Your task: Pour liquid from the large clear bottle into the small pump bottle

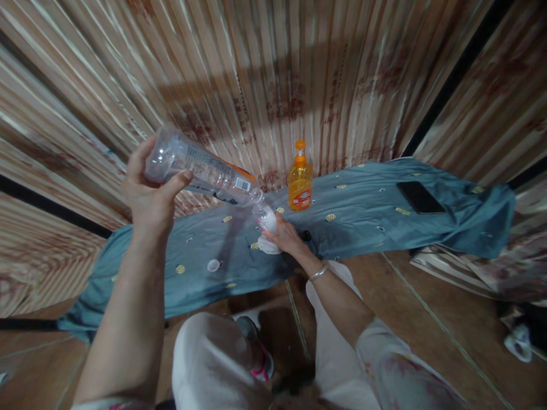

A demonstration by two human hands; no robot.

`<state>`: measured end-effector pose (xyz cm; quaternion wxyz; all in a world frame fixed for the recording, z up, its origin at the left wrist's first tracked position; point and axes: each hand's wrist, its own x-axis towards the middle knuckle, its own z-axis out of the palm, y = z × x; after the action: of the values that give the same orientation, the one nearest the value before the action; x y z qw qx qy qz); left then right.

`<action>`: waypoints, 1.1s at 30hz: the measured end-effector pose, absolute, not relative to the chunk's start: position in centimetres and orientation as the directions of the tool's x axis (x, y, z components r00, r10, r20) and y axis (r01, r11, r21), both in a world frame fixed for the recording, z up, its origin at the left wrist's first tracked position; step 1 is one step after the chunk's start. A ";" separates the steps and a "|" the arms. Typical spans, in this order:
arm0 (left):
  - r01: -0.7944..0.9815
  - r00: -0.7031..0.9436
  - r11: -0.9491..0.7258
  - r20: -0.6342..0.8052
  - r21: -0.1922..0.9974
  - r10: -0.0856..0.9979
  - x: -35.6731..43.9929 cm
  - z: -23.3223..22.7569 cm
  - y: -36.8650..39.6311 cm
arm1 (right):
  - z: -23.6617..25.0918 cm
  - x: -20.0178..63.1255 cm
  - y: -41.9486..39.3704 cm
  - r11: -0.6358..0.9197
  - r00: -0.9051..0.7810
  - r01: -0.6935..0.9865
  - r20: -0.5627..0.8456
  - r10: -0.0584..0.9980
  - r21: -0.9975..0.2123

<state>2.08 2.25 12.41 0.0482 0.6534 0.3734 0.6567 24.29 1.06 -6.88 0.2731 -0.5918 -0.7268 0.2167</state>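
Note:
My left hand [156, 196] is closed round the base of a large clear plastic bottle [209, 171] with a printed label and barcode. The bottle is tilted, its mouth pointing down to the right. At that mouth is the top of a small clear bottle [265, 217], which my right hand [285, 234] grips; whether the two touch I cannot tell. Under the right hand lies something white [268, 245], perhaps a cloth. A small white cap [213, 265] rests on the blue-green cloth [192, 290], and a small black object [305, 235] sits just right of the right hand.
Behind my hands an orange pump bottle [300, 185] stands upright on the cloth. A black phone [421, 197] lies farther right. Striped, patterned curtains [273, 85] hang behind, crossed by dark poles [457, 80]. My knees are close to the front edge.

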 end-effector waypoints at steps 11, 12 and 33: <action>0.418 -0.129 -0.736 0.836 0.533 0.533 2.0 12.7 2.3 | -6.3 24.3 0.7 0.205 -0.155 0.749 0.134 0.979 -0.630; 0.405 -0.125 -0.743 0.838 0.532 0.532 2.0 12.7 2.3 | -6.3 24.3 0.6 0.210 -0.156 0.748 0.141 0.978 -0.630; 0.460 -0.107 -0.723 0.840 0.516 0.531 1.7 12.8 2.6 | -7.2 23.4 0.8 0.223 -0.128 0.752 0.194 0.973 -0.620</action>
<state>1.65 2.59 12.75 0.0277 0.6677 0.3712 0.6447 23.41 0.83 -7.25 0.2893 -0.5936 -0.7264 0.1903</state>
